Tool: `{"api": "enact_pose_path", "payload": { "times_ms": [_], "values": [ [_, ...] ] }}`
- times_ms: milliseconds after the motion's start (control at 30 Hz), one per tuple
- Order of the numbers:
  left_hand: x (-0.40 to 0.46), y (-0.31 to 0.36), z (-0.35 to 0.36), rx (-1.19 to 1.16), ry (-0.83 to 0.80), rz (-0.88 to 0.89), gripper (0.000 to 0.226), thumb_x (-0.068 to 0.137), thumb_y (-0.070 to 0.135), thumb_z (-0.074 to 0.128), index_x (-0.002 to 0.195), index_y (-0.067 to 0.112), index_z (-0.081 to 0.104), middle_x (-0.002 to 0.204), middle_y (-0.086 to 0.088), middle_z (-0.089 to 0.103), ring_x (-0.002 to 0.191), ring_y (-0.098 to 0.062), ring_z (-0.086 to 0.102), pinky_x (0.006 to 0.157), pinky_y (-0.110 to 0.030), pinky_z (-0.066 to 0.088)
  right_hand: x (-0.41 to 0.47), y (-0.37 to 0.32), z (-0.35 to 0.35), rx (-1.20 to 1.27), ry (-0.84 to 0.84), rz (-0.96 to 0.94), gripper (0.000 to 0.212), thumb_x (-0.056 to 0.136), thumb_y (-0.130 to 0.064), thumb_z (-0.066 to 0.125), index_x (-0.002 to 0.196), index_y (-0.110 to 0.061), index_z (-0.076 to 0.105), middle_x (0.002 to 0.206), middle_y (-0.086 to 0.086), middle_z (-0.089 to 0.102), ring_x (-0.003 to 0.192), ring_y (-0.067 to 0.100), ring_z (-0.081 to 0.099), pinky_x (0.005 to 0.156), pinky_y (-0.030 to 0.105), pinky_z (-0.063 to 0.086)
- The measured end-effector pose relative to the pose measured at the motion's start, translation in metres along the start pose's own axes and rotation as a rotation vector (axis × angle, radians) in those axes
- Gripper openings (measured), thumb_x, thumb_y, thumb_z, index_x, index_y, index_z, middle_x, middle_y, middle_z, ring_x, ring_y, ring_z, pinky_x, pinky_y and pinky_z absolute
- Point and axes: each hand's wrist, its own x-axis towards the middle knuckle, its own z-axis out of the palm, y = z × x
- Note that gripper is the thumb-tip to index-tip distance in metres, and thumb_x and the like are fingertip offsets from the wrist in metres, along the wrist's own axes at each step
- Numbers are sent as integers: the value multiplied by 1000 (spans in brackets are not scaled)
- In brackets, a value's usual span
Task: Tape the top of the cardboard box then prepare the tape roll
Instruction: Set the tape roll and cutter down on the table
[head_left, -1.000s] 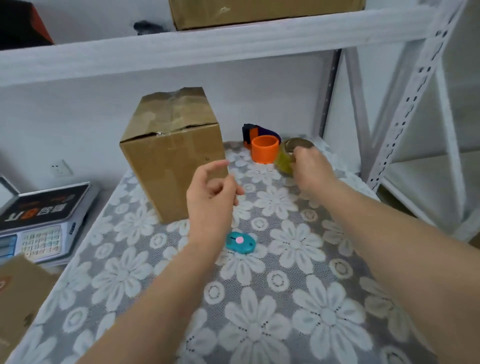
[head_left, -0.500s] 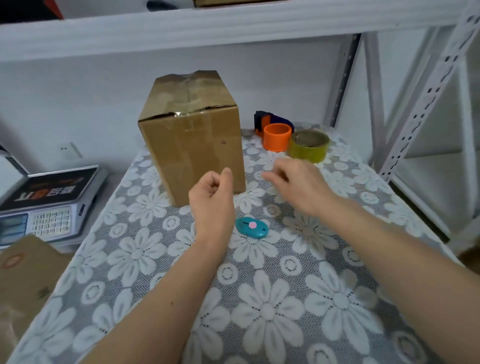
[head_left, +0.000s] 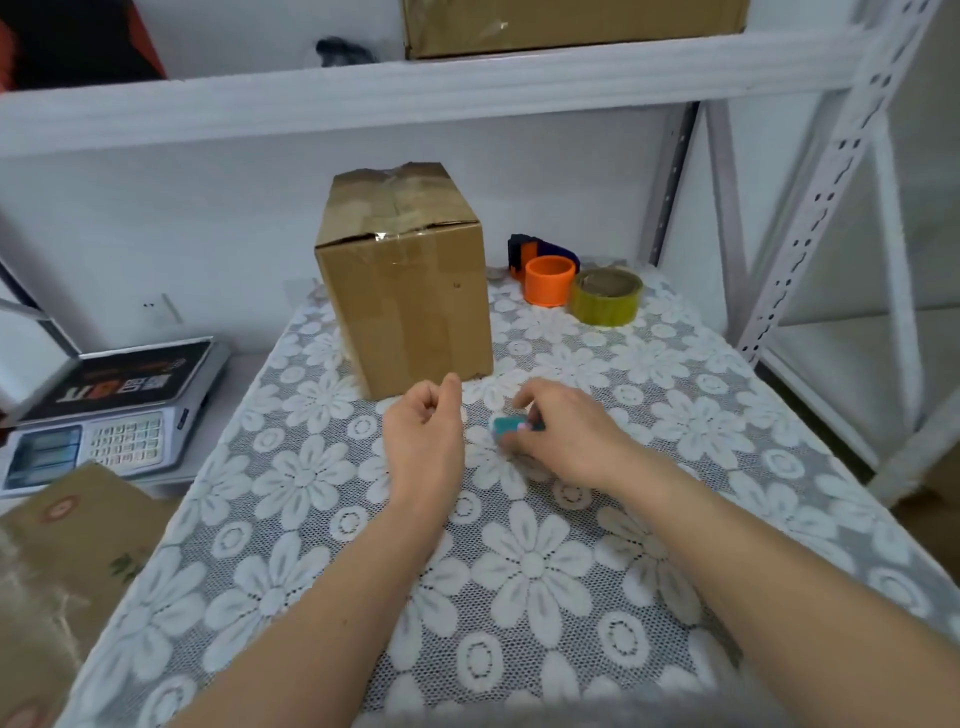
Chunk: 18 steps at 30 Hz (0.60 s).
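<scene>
Cardboard box (head_left: 410, 306) stands at the table (head_left: 519, 571) rear, flaps shut, glossy tape across the top seam; taping looks done. Tape roll (head_left: 605, 306) lies flat to its right, unheld; preparation status unclear. Right hand (head_left: 566, 436) grip pinches teal cutter (head_left: 506, 427); left hand (head_left: 423, 436) grip curled, empty.

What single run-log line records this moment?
right hand: grips small teal plastic tool; left hand: curled, empty; brown cardboard box: top taped; yellowish tape roll: untouched

The cardboard box (head_left: 410, 306) is stood upright on the flowered cloth (head_left: 519, 571), its crumpled top flaps closed under clear tape (glossy at the front edge). The yellowish tape roll (head_left: 605, 304) is laid flat, apart, to its right.
</scene>
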Motion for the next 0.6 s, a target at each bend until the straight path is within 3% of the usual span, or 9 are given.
{"api": "enact_pose_path", "payload": {
  "times_ms": [67, 200, 367, 433, 500, 600],
  "values": [
    [3, 6, 4, 9, -17, 38, 44, 95, 29, 52, 58, 17, 31, 48, 5, 27, 41, -7, 23, 38, -19, 24, 3, 10, -16, 78, 63, 110, 30, 82, -35, 68, 99, -18, 50, 89, -3, 58, 80, 16, 56, 72, 34, 49],
    [13, 18, 29, 24, -83, 118, 47, 96, 28, 50, 56, 17, 29, 48, 5, 27, 42, -5, 23, 41, -19, 25, 25, 42, -49, 195, 307, 242, 23, 83, -30, 68, 82, -13, 53, 78, 2, 57, 69, 18, 54, 61, 31, 43],
    [27, 22, 69, 13, -124, 120, 46, 95, 26, 51, 56, 16, 31, 48, 6, 28, 43, -6, 23, 48, -26, 30, 62, 81, -78, 220, 567, 387, 32, 83, -10, 62, 60, -18, 42, 79, 7, 56, 85, 29, 58, 74, 41, 49],
    [32, 17, 80, -2, -122, 83, 47, 95, 27, 52, 55, 17, 30, 46, 9, 27, 43, -8, 23, 47, -28, 28, 78, 97, -83, 188, 637, 433, 23, 82, -4, 59, 65, -13, 47, 81, 9, 54, 83, 30, 56, 76, 42, 49],
    [35, 7, 86, -6, -113, 29, 47, 95, 27, 53, 55, 18, 29, 45, 8, 26, 43, -10, 23, 46, -29, 26, 96, 115, -85, 174, 674, 496, 6, 81, -4, 62, 84, -3, 57, 89, 11, 56, 87, 28, 57, 75, 39, 50],
    [36, -6, 86, -2, -89, -53, 46, 94, 29, 54, 57, 18, 30, 51, -2, 29, 42, -12, 22, 42, -26, 25, 124, 139, -84, 177, 722, 567, 27, 78, -10, 69, 103, -2, 60, 108, 15, 60, 96, 31, 60, 75, 35, 49]
  ]
}}
